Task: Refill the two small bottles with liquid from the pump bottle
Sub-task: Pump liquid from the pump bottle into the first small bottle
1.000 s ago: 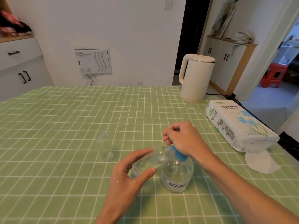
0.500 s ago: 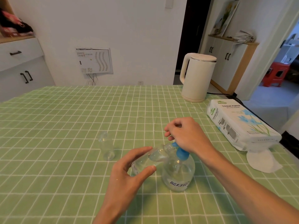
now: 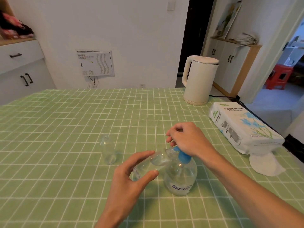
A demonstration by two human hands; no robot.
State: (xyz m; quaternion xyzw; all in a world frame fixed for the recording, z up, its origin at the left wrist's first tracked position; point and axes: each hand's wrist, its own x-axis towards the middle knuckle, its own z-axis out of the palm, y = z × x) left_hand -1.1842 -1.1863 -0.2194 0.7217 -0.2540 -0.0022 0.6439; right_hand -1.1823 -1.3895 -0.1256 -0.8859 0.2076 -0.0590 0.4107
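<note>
A clear round pump bottle point(image 3: 180, 178) with a blue pump head stands on the green checked tablecloth near the front. My right hand point(image 3: 187, 139) rests on top of the pump head, fingers curled over it. My left hand point(image 3: 131, 176) holds a small clear bottle point(image 3: 154, 162) tilted, its open neck up against the pump's spout. A second small clear bottle point(image 3: 107, 149) stands upright and uncapped on the cloth to the left, apart from both hands.
A white electric kettle point(image 3: 199, 79) stands at the table's far right, its cord trailing off the edge. A pack of tissue paper point(image 3: 241, 127) lies along the right edge with a loose tissue point(image 3: 266, 163) in front of it.
My right hand has lifted slightly on the pump head. The tilted small bottle and my left hand have hardly moved.
</note>
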